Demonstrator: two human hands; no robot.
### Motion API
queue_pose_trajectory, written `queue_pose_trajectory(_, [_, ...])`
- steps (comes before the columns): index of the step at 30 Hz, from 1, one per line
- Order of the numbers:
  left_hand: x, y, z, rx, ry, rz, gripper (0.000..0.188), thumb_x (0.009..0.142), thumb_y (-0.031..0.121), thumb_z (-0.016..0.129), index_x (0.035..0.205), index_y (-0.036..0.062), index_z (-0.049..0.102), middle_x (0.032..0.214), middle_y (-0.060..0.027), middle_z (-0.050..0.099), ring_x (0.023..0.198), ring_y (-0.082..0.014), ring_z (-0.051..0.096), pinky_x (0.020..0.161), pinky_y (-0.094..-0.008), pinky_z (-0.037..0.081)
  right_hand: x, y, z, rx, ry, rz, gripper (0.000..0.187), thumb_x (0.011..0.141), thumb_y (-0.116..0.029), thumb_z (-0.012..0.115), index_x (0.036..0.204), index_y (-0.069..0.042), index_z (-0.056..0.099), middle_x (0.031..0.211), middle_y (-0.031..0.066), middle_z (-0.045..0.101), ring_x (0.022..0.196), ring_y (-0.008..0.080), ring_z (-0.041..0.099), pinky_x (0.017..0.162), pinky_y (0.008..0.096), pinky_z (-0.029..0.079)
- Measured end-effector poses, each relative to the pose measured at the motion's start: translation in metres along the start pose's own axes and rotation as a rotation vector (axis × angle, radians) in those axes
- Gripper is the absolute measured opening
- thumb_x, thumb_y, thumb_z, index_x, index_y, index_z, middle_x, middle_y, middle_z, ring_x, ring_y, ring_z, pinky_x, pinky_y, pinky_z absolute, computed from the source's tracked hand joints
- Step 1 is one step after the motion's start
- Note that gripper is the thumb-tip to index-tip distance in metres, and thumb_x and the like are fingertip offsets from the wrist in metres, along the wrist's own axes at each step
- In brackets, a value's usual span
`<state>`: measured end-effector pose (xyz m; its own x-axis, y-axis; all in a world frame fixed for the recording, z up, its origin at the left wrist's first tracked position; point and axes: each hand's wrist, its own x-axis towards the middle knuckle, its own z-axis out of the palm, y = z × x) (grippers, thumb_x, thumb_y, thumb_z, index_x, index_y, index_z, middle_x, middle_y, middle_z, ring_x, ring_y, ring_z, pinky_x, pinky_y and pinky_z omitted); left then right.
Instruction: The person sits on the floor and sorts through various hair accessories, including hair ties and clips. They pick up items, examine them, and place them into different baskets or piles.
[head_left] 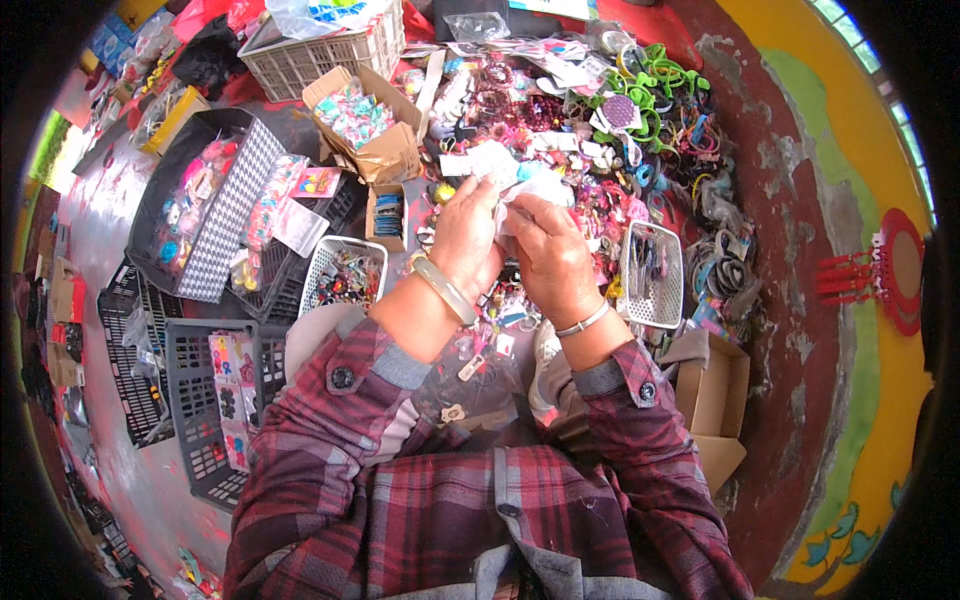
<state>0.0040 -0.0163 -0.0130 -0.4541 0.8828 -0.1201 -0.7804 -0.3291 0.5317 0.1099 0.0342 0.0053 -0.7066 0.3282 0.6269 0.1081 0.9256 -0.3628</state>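
Observation:
My left hand (468,232) and my right hand (556,262) are close together over a big heap of hair accessories (600,190). Between them is a whitish, see-through plastic bag (545,188). The fingers of my right hand are bent and pinch it near its edge. My left hand is closed on its other side, with the fingertips up at the bag. What lies inside the bag, if anything, cannot be made out. Green hair bands (660,85) rise from the far right of the heap.
White baskets (345,243) (652,275) flank the heap. Left of it stand a carton of small packets (352,110), a houndstooth box (190,205) and a dark crate (215,400). An open cardboard box (715,390) sits near my right forearm, beside the painted wall (850,330).

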Motion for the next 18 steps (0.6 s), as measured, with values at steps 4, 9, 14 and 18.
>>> queue_pose_trajectory(4, [0.000,0.003,-0.005,0.038,0.011,-0.017,0.027,0.093,0.016,0.041,0.114,0.0007,0.049,0.106,-0.0098,0.057,0.095,-0.0193,0.056,0.084,-0.0330,0.045,-0.006,0.013,0.000,-0.085,-0.003,-0.019,0.028,0.065,0.000,0.060,0.093,-0.003,0.061,0.097,0.0107,0.057,0.086,0.0297,0.056,0.075,0.0372,0.047])
queue_pose_trajectory(9, [-0.001,0.006,-0.008,0.175,-0.006,-0.069,0.024,0.093,0.019,0.043,0.111,0.0043,0.050,0.103,-0.0081,0.057,0.091,-0.0163,0.057,0.077,-0.0346,0.048,-0.006,0.017,-0.010,-0.109,-0.047,0.020,0.028,0.067,-0.001,0.060,0.094,-0.005,0.060,0.094,0.0091,0.058,0.086,0.0290,0.056,0.075,0.0371,0.047])
queue_pose_trajectory(14, [0.003,0.006,-0.011,0.364,0.000,-0.022,0.023,0.093,0.020,0.044,0.108,0.0041,0.051,0.099,-0.0067,0.058,0.088,-0.0139,0.057,0.073,-0.0318,0.048,-0.005,0.020,-0.009,-0.037,-0.065,-0.048,0.026,0.067,-0.004,0.063,0.093,-0.005,0.061,0.096,0.0094,0.059,0.085,0.0283,0.058,0.074,0.0365,0.047])
queue_pose_trajectory(18, [0.014,-0.001,-0.026,0.357,-0.015,-0.004,0.023,0.093,0.021,0.045,0.104,0.0028,0.053,0.093,-0.0062,0.058,0.083,-0.0134,0.057,0.070,-0.0296,0.049,-0.003,0.020,-0.011,0.042,-0.099,-0.080,0.023,0.068,-0.006,0.065,0.091,-0.005,0.060,0.096,0.0096,0.059,0.084,0.0282,0.058,0.073,0.0367,0.047])
